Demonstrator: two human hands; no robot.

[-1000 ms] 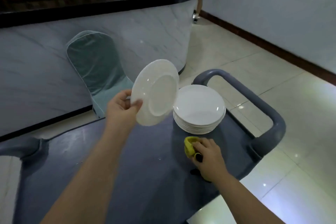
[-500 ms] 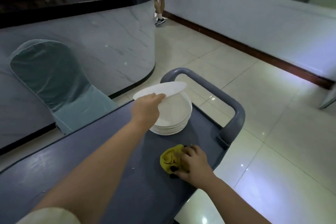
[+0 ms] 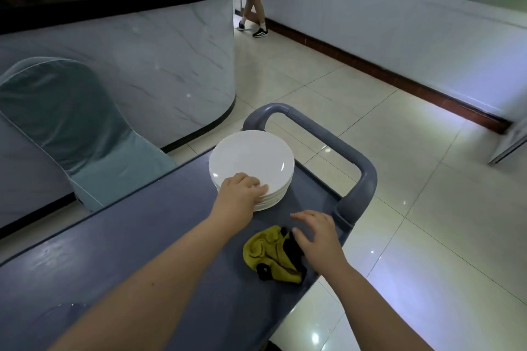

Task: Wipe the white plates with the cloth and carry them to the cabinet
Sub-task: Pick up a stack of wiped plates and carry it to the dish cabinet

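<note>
A stack of several white plates (image 3: 252, 161) stands on the grey cart top (image 3: 128, 239) near its far end. My left hand (image 3: 239, 189) lies on the near rim of the top plate, fingers spread over the edge. A crumpled yellow cloth with black trim (image 3: 268, 252) lies on the cart in front of the stack. My right hand (image 3: 316, 234) hovers just right of the cloth with loose fingers, holding nothing; whether it touches the cloth's black edge is unclear.
The cart's curved grey handle (image 3: 362, 177) rises right of the plates. A chair in a teal cover (image 3: 65, 128) stands left, against a marble-fronted counter (image 3: 148, 60). A person's legs (image 3: 253, 8) are on the tiled floor far back.
My left hand has laid the tilted plate flat on the stack. My right hand has let go of the cloth and lifted off it. My view has swung right.
</note>
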